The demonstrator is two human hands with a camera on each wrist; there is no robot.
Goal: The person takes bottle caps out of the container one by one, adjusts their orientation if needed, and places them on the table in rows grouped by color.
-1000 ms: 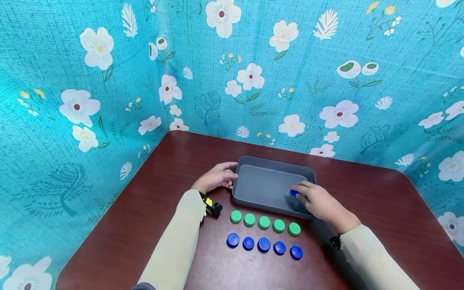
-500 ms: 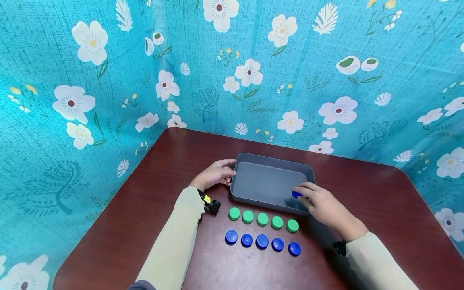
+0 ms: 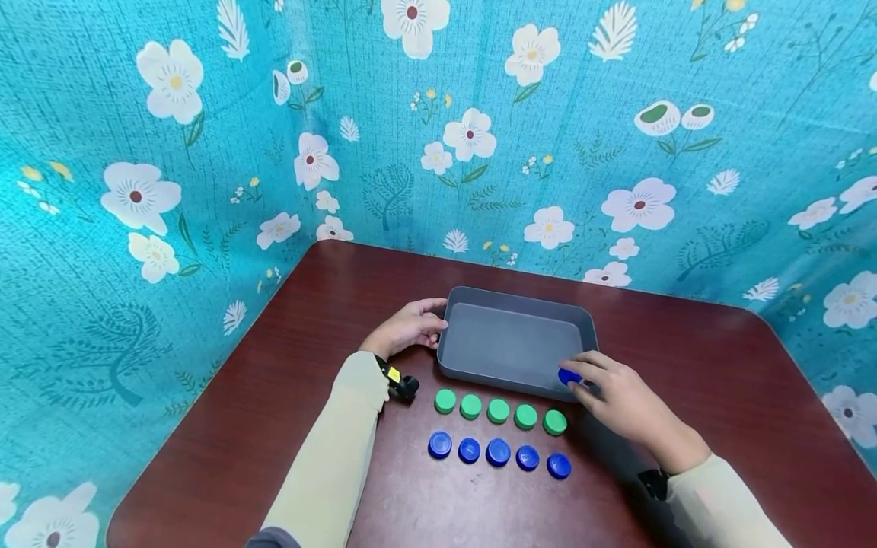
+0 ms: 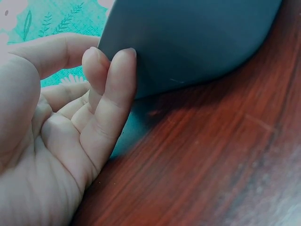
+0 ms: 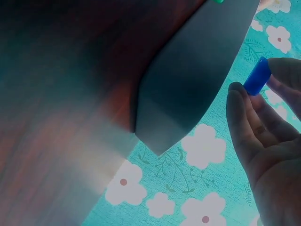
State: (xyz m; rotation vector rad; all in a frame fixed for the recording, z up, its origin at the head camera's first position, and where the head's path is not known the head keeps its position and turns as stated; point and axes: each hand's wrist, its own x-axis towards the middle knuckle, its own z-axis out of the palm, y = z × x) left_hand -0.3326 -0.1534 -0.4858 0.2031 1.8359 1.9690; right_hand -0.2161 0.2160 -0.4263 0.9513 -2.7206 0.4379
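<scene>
My left hand (image 3: 409, 327) holds the left end of a dark grey rectangular tray (image 3: 510, 342). In the left wrist view, curled fingers (image 4: 121, 75) press on the tray's outer wall (image 4: 188, 42). Over the tray's front right corner, my right hand (image 3: 626, 396) pinches a blue bottle cap (image 3: 569, 376). The right wrist view shows that cap (image 5: 257, 76) on edge between thumb and fingertips, apart from the tray wall (image 5: 188, 80). In front of the tray lies a row of several green bottle caps (image 3: 498, 411), with a row of several blue bottle caps (image 3: 498, 452) nearer me.
All this stands on a dark red-brown wooden table (image 3: 384, 274) with rounded corners. A turquoise flowered cloth (image 3: 411, 190) hangs behind it and along its sides. Black wrist-worn devices (image 3: 404, 386) sit at both sleeves.
My right hand has moved a little right and towards me with the blue bottle cap, from over the tray's floor to its front right corner. My left hand stays on the tray.
</scene>
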